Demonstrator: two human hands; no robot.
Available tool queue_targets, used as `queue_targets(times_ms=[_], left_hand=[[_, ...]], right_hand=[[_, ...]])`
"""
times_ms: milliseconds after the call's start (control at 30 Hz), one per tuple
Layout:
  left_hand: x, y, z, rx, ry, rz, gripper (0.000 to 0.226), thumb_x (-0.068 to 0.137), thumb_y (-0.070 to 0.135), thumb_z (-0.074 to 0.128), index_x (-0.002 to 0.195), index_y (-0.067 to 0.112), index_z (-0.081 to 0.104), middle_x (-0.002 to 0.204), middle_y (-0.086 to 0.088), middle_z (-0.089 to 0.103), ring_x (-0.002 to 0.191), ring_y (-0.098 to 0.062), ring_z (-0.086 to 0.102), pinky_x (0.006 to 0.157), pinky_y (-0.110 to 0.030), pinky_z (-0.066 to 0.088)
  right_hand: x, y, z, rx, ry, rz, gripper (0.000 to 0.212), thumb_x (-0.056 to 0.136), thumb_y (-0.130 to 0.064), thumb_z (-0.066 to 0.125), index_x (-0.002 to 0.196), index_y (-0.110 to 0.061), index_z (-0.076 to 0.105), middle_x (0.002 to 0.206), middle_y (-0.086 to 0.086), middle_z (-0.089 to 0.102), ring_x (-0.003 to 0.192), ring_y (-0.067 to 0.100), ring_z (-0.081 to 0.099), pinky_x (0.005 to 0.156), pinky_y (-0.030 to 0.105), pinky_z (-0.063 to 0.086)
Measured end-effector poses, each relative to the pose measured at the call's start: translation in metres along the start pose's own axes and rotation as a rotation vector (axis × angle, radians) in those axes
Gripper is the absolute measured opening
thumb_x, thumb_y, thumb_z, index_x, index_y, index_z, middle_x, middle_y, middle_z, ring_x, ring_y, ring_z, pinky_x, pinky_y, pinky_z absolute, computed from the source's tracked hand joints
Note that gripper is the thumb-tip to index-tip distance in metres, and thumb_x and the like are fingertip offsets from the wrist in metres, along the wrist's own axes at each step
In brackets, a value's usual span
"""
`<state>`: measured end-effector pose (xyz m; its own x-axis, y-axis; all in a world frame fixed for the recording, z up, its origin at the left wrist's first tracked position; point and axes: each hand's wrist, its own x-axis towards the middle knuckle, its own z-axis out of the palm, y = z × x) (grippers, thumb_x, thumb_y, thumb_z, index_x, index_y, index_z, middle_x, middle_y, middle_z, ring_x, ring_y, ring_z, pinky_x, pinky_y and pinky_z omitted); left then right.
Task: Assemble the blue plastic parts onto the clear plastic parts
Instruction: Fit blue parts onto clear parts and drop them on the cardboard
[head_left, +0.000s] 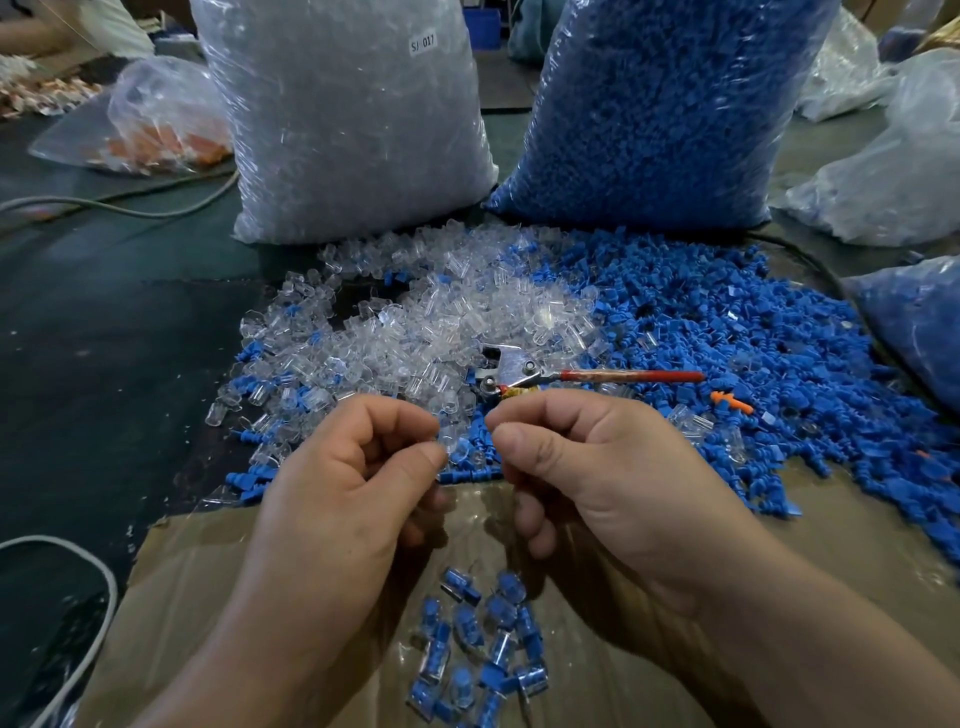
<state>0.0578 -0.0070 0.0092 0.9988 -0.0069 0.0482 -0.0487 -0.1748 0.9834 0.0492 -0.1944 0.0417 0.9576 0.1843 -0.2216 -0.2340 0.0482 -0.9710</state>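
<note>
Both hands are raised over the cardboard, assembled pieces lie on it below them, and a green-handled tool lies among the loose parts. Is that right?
No. The head view shows the tool has a red handle, not green. The rest holds: left hand, pinching a clear part, and right hand over the cardboard, assembled pieces on it.

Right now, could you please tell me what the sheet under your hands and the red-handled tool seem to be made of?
Sheet: likely cardboard, matte brown, with a ragged edge. Tool: bare metal head, shiny with rivets; handle apparently coated in red plastic or paint, partly worn.
</note>
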Motion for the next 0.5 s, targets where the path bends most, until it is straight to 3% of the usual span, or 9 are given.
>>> queue_targets(times_ms=[100, 233, 367, 500], left_hand=[[-0.001, -0.001, 0.003, -0.064, -0.029, -0.041, 0.024, 0.088, 0.012, 0.073, 0.088, 0.036, 0.073, 0.067, -0.005, 0.07, 0.053, -0.011, 0.064, 0.045, -0.019, 0.048], [-0.002, 0.001, 0.005, -0.131, -0.072, -0.113, 0.017, 0.076, 0.027, 0.077, 0.092, 0.032, 0.074, 0.07, -0.007, 0.071, 0.057, -0.018, 0.066, 0.051, -0.025, 0.055], [-0.005, 0.004, 0.007, -0.134, -0.097, -0.091, 0.036, 0.059, 0.048, 0.075, 0.092, 0.033, 0.074, 0.072, -0.007, 0.072, 0.06, -0.021, 0.068, 0.054, -0.034, 0.059], [-0.005, 0.008, 0.007, -0.093, -0.107, -0.053, 0.035, 0.059, 0.049, 0.072, 0.091, 0.036, 0.075, 0.072, -0.002, 0.073, 0.058, -0.014, 0.068, 0.05, -0.021, 0.052]], right_hand=[[-0.002, 0.003, 0.001, -0.064, -0.029, -0.022, 0.017, 0.098, -0.012, 0.056, 0.108, -0.022, 0.066, 0.065, 0.009, 0.068, 0.058, 0.023, 0.065, 0.061, 0.031, 0.058], [-0.006, 0.007, 0.004, -0.404, 0.056, -0.211, 0.018, 0.095, -0.021, 0.063, 0.103, -0.037, 0.064, 0.074, -0.003, 0.072, 0.068, 0.013, 0.071, 0.066, 0.035, 0.061], [-0.008, 0.011, 0.005, -0.726, 0.129, -0.417, 0.009, 0.091, -0.033, 0.066, 0.097, -0.037, 0.06, 0.08, -0.015, 0.067, 0.073, 0.004, 0.066, 0.063, 0.032, 0.056], [-0.007, 0.01, 0.006, -0.846, 0.146, -0.525, 0.006, 0.093, -0.036, 0.061, 0.097, -0.031, 0.063, 0.084, -0.014, 0.065, 0.082, 0.006, 0.061, 0.068, 0.032, 0.052]])
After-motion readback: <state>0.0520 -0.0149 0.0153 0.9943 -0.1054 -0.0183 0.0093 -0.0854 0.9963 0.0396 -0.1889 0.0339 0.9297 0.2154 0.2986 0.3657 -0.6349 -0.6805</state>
